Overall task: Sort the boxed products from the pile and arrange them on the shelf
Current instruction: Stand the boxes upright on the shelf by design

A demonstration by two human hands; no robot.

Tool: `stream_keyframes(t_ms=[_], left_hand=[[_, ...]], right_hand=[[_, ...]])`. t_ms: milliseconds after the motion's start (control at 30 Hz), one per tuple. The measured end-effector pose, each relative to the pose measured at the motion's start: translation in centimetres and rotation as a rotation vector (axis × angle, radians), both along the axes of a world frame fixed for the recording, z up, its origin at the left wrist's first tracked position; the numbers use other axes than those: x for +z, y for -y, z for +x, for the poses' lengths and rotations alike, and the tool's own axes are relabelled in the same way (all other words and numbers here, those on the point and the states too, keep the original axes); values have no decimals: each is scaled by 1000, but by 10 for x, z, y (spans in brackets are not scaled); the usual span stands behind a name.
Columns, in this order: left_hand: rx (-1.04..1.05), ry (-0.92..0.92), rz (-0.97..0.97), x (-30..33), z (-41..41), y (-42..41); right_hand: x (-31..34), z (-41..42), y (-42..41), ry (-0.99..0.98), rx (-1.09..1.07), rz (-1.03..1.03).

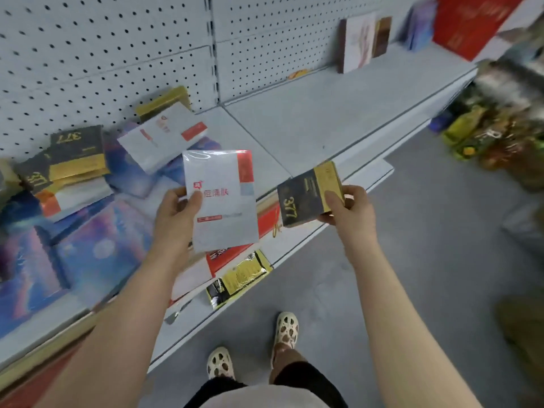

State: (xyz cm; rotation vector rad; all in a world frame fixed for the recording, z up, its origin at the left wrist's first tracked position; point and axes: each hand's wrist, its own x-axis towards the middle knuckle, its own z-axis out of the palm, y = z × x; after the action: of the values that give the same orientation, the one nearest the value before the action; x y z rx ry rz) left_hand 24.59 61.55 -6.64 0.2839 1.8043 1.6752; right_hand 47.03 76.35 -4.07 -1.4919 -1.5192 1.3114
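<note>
Grip on both sides is closed round a box: left hand (176, 206) pinches the white box (222, 201) by its left edge, thumb across the front; right hand (348, 206) holds the black-and-gold box (309, 195) by its right end, thumb on the gold panel. Both boxes are raised above the front edge of the shelf (323, 119), near each other but apart.

Largest to smallest:
- Shelf: grey, pegboard back. Right stretch mostly bare; a few boxes stand upright at the far right (365, 42).
- Pile (82, 207), left stretch: large blue-purple boxes low down, white, red and black-and-gold boxes heaped over them at mixed angles. One black-and-yellow pack (240, 276) overhangs the front lip.
- The two boxes in hand.

Progress, as judged: early. Only a handful look arranged; most of the pile is unsorted. Two different kinds are in hand, so each probably needs its own place on the bare stretch.

Pose: both forearms extended forward, bare, hands at about the same height, box faces turned up toward the camera. Person stands at the shelf front, feet on the grey floor.
</note>
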Motion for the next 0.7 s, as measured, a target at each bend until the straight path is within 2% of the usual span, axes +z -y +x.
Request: stream_keyframes(t_ms=[233,533,700], left_hand=[[-151,8,18,11,64,-97],[-183,44,94,16,164,-248],[-204,46,100,18,200,-316]], right_hand=[[-6,77,-56,-10,-152,36],[0,184,-189,33,-168,65],[8,213,-262,83,-159,89]])
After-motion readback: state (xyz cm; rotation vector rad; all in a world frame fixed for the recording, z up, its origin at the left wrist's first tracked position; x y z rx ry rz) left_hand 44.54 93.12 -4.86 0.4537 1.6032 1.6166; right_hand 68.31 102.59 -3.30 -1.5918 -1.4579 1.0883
